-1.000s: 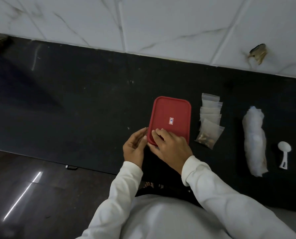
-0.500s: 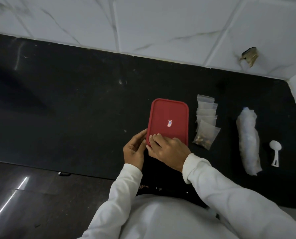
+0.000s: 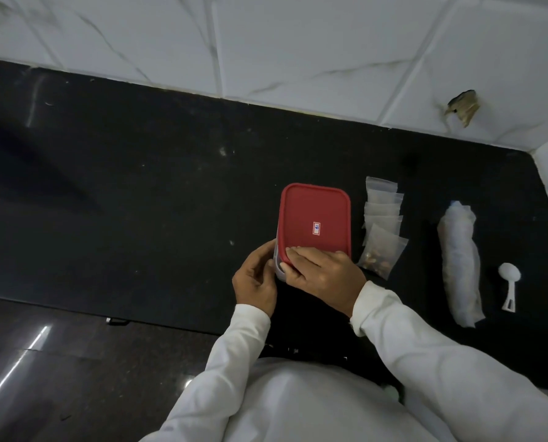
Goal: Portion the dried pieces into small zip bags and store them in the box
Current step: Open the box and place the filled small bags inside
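the box (image 3: 277,261) sits mid tabletop (image 3: 138,202), its red lid (image 3: 315,215) on. the left hand (image 3: 255,279) has its fingers curled against the near left corner; the right hand (image 3: 323,272) pinches the lid's lip there, fingers flat on top, thumb under. if that lid pops free suddenly, i'd expect the box to jerk right into the zip bags (image 3: 382,212) just beside it, knocking the one filled bag (image 3: 382,254) askew.
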Tool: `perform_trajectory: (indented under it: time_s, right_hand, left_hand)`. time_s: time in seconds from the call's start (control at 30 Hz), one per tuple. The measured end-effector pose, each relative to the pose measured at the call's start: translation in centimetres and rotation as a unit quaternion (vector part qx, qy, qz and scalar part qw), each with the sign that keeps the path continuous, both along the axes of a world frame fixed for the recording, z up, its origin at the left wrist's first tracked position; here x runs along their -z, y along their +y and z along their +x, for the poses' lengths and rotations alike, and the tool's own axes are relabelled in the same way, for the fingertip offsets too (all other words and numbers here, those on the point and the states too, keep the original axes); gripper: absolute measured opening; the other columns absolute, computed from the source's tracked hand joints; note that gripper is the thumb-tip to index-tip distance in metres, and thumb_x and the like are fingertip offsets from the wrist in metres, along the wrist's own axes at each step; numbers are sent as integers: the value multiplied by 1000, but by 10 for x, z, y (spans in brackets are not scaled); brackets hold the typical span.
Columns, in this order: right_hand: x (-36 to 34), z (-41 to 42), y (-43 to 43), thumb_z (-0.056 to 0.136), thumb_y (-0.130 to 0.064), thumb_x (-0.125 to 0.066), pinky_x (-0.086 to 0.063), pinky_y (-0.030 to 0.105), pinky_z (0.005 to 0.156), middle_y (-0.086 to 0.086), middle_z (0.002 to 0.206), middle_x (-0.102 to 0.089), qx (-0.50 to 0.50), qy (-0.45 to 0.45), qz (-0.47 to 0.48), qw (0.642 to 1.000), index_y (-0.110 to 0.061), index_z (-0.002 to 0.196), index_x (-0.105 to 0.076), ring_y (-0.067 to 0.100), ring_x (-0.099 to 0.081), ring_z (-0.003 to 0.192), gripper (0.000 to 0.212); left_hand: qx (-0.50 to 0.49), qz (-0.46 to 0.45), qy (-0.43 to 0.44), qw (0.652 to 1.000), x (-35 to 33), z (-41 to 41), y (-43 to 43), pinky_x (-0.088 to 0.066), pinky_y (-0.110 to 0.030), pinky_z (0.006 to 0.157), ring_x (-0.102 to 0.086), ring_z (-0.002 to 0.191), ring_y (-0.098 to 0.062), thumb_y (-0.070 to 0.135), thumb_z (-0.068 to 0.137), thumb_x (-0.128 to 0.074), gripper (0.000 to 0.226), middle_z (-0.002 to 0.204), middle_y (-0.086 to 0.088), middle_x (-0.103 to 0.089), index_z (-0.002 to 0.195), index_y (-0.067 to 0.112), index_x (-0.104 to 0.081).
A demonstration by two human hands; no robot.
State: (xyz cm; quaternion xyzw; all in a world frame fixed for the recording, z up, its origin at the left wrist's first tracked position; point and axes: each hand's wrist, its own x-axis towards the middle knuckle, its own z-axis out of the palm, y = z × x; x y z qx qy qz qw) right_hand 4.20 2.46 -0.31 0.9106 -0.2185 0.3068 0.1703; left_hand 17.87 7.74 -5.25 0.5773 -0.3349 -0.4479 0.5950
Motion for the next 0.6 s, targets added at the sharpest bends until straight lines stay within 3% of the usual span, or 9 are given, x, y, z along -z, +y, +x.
perform_trajectory:
  time_s: [0.13, 0.27, 0.37, 0.47, 0.6]
  right_hand:
    - [-12, -2, 0, 80, -17, -79, -58, 29, 54, 4, 87, -73, 6, -52, 27, 998, -11, 102, -58, 16, -70, 76, 31]
    - [-16, 2, 1, 80, -15, -78, -57, 27, 56, 3, 83, -73, 33, -89, 76, 993, -6, 88, -73, 13, -69, 71, 12]
    - [-15, 2, 2, 87, -21, -72, -56, 23, 61, 2, 85, -74, 53, -76, 106, 990, -6, 85, -76, 11, -69, 73, 16]
    - [-15, 1, 5, 86, -21, -73, -57, 23, 59, 2, 85, -74, 53, -70, 109, 990, -6, 87, -76, 11, -70, 73, 16]
    - [-18, -3, 3, 88, -23, -71, -57, 22, 66, 2, 87, -75, 58, -108, 148, 981, -6, 89, -77, 11, -70, 76, 18]
  left_hand:
    - [0, -1, 2, 1000, -1, 1, -2, -54, -32, 97, -68, 111, -17, -18, 90, -48, 44, 113, -3, -74, 115, 11, -71]
    - [-9, 24, 40, 999, -3, 2, -6, -52, -40, 102, -67, 114, -18, -17, 90, -47, 46, 117, -5, -73, 119, 11, -70]
    - [2, 25, 43, 999, -7, 1, -8, -45, -40, 110, -58, 127, -15, 10, 94, -53, 41, 134, -3, -64, 134, 15, -60]
    - [49, 13, -42, 998, -6, -6, -8, -39, -30, 113, -47, 137, -9, 39, 89, -53, 61, 149, 3, -51, 147, 20, -46]
    - [74, 11, -67, 995, -3, -9, -11, -35, -29, 117, -40, 142, -6, 25, 99, -41, 53, 156, 6, -42, 151, 28, -35]
